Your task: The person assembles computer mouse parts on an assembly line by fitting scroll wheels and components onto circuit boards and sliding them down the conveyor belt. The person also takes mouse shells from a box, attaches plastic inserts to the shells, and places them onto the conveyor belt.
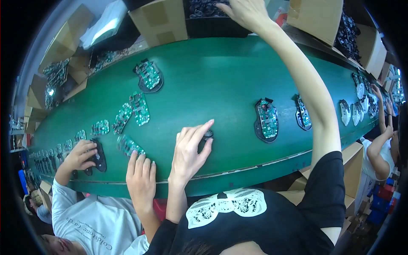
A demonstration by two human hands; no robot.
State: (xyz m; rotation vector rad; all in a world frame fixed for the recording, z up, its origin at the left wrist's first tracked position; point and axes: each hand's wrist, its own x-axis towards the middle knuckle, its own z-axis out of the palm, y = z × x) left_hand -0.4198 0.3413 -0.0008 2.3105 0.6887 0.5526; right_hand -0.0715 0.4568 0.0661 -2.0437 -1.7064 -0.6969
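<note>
My left hand is over the green belt, its thumb and forefinger curled round a small black part. The hand covers much of that part, so its kind cannot be made out. Stretched far forward, my right hand is above a dark bin of small black parts. One of its digits sticks out to the left; the others are cut off by the picture's top edge. Right of my left hand lies a green circuit board in a black shell. Another such shell with a board is beyond it, beside my right arm.
At my left a co-worker's hands touch a black shell and a blurred circuit board. More boards lie on the belt. Cardboard boxes line the far edge. Another person works at far right.
</note>
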